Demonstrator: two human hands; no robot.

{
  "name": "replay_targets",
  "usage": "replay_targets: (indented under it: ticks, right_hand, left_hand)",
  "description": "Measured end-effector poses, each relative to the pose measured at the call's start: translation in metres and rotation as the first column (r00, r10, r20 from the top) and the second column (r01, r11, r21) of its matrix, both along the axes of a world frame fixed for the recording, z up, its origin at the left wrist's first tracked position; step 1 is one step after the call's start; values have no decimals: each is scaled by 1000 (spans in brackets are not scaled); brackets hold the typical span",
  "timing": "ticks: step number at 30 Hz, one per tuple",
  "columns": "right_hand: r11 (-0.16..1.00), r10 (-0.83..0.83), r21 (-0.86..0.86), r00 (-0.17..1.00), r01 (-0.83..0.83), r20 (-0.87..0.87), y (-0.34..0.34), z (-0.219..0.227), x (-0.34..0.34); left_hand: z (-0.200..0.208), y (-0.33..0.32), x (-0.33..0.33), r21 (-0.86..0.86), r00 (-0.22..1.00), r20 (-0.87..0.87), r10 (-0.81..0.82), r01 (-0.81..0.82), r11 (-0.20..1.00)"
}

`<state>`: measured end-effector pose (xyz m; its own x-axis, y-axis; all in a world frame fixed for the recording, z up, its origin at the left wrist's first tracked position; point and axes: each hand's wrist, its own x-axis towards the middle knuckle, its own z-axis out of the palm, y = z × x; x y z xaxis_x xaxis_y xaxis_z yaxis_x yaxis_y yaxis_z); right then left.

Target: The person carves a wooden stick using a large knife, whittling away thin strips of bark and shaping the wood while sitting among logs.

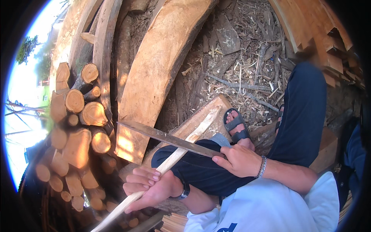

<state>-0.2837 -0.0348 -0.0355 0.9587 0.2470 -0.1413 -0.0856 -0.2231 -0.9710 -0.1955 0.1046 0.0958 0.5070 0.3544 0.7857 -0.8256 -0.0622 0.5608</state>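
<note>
My left hand [151, 186] is wrapped round a long pale stick [172, 158] with its bark stripped. The stick slants from the lower left up to the right, over my bent leg. Its far end lies by a wooden plank [211, 103], and the wood there looks rough and cut. In my right hand [240, 160] is a machete [164, 136], gripped at its near end, with its handle mostly hidden by my fingers. The dark blade points to the left and crosses the stick beyond my left hand.
Cut logs [74, 101] are stacked at the left. A wide slab [154, 73] lies lengthwise beyond the blade. Wood chips and bark [247, 62] cover the ground, near my sandalled foot [236, 125]. Sawn boards [328, 38] are piled at the upper right.
</note>
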Motion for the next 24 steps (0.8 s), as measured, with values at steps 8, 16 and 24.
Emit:
replay_targets:
  ticks: [8,16,24]
  right_hand:
    - [995,-22,-101,990,7,-141,-6,-21,8]
    - [944,-37,-320,992,74,122,-16,-43,55]
    - [802,231,579,815,150,-532,-23,-27,80]
  left_hand:
    - [2,-4,0,-10,1000,-11,16,-16,1000]
    - [27,-15,64,18,985,-172,-16,20,1000]
    - [34,-29,127,56,929,-280,-244,269,961]
